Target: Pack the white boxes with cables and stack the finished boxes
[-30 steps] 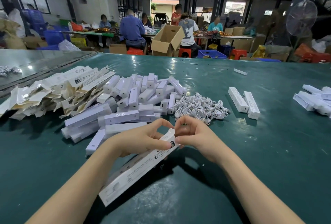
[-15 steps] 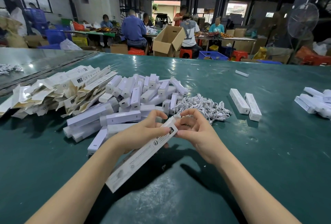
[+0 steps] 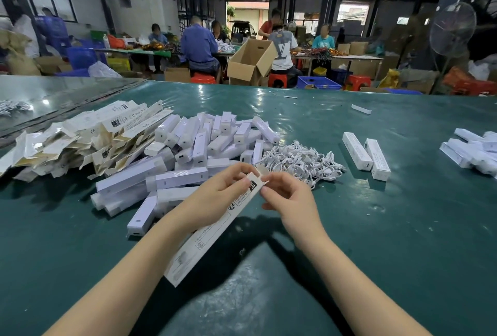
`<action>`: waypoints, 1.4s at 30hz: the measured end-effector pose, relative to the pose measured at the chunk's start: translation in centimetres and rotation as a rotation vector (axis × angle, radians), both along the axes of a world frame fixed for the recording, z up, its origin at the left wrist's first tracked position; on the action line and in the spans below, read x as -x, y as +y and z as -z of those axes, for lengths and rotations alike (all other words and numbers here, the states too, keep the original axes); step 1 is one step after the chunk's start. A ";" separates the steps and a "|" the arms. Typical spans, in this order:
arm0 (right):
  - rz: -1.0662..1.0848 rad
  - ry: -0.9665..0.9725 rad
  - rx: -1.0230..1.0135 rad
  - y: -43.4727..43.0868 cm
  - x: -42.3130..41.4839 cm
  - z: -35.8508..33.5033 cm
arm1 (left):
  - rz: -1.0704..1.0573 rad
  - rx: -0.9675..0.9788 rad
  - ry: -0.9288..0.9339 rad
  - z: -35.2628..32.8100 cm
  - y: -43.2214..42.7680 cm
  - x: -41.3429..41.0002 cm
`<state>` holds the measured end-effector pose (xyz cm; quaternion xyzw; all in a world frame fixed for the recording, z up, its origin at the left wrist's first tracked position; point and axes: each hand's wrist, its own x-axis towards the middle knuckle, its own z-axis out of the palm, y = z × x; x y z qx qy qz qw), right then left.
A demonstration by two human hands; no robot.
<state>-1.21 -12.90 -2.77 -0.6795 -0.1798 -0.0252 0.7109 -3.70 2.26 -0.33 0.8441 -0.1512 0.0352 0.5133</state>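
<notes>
Since the moment before, both hands have carried the long white box [image 3: 207, 239] a little farther from the person, toward the heaps on the table, and its far end now sits higher.

The box slants from lower left to upper right above the green table [image 3: 376, 228], printed side up. The left hand [image 3: 215, 198] grips it near the far end, fingers curled round it and thumb on top. The right hand [image 3: 287, 195] pinches the small end flap [image 3: 263, 175] between thumb and forefinger; the flap stands open from the box's far end. Whether anything is inside the box cannot be seen.

Just beyond the hands lies a tangle of white cables [image 3: 301, 161]. To its left is a loose heap of white plastic bars [image 3: 193, 147], and farther left a spread of flattened cartons [image 3: 80, 142], white outside and brown inside. To the right of the cables, two closed white boxes [image 3: 365, 155] lie side by side, touching. More white boxes [image 3: 473, 150] are heaped at the right edge. A small white scrap [image 3: 361, 109] lies alone far back on the table.

Behind the table, people sit working at other tables around an open cardboard box [image 3: 252, 64] and red stools. A standing fan [image 3: 451, 29] is at the right.
</notes>
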 end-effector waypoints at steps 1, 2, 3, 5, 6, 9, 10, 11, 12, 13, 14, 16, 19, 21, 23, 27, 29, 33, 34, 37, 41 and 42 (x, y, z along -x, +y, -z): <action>-0.008 0.021 -0.052 0.0 0.0 -0.1 | -0.018 0.021 -0.020 0.0 -0.1 0.0; -0.009 0.040 -0.109 0.1 0.0 -0.1 | -0.031 0.046 -0.035 0.1 -0.1 -0.1; -0.003 0.057 -0.164 0.1 0.0 -0.2 | -0.036 0.069 -0.046 0.0 -0.1 -0.1; 0.011 0.067 -0.224 0.2 0.0 -0.2 | -0.034 0.091 -0.063 -0.1 -0.2 -0.1; 0.012 0.057 -0.218 0.2 0.1 -0.2 | -0.034 0.097 -0.071 -0.1 -0.2 0.0; -0.023 0.043 -0.157 0.3 0.2 -0.3 | -0.035 0.125 -0.085 -0.2 -0.3 -0.1; -0.042 0.056 -0.147 0.3 0.2 -0.3 | -0.032 0.131 -0.089 -0.2 -0.3 -0.1; -0.066 0.072 -0.144 0.3 0.2 -0.4 | -0.031 0.137 -0.093 -0.2 -0.3 0.0; -0.092 0.085 -0.143 0.2 0.1 -0.4 | -0.032 0.148 -0.096 -0.3 -0.4 0.0; -0.115 0.091 -0.142 0.1 0.1 -0.5 | -0.033 0.165 -0.094 -0.3 -0.4 0.0; -0.129 0.092 -0.143 0.1 0.1 -0.6 | -0.034 0.182 -0.089 -0.3 -0.5 0.1; -0.120 0.096 -0.167 0.0 0.0 -0.7 | -0.027 0.203 -0.075 -0.4 -0.6 0.2; 0.001 0.031 -0.177 0.1 0.3 -0.7 | -0.053 0.210 -0.051 0.0 -0.7 0.0; 0.146 -0.105 -0.078 0.2 0.6 -0.5 | -0.066 0.201 -0.031 0.3 -0.9 0.0; 0.220 -0.177 -0.040 0.2 0.7 -0.4 | -0.067 0.196 -0.021 0.4 -1.1 0.0; 0.173 -0.083 -0.205 0.2 0.6 -0.6 | -0.071 0.219 0.001 0.3 -1.6 0.2; 0.127 -0.005 -0.244 0.0 0.2 -0.7 | -0.081 0.234 0.017 0.2 -1.7 0.3; 0.025 0.190 -0.314 -0.2 -0.3 -0.8 | -0.095 0.229 0.041 0.2 -1.8 0.4; 0.008 0.233 -0.335 -0.2 -0.4 -0.8 | -0.094 0.224 0.043 0.3 -1.8 0.4; -0.037 0.262 -0.356 -0.4 -0.5 -0.9 | -0.095 0.231 0.043 0.3 -1.8 0.4; -0.044 0.244 -0.339 -0.4 -0.3 -0.9 | -0.119 0.244 0.037 0.2 -1.8 0.5; -0.038 0.259 -0.342 -0.3 -0.3 -0.9 | -0.122 0.244 0.036 0.2 -1.8 0.5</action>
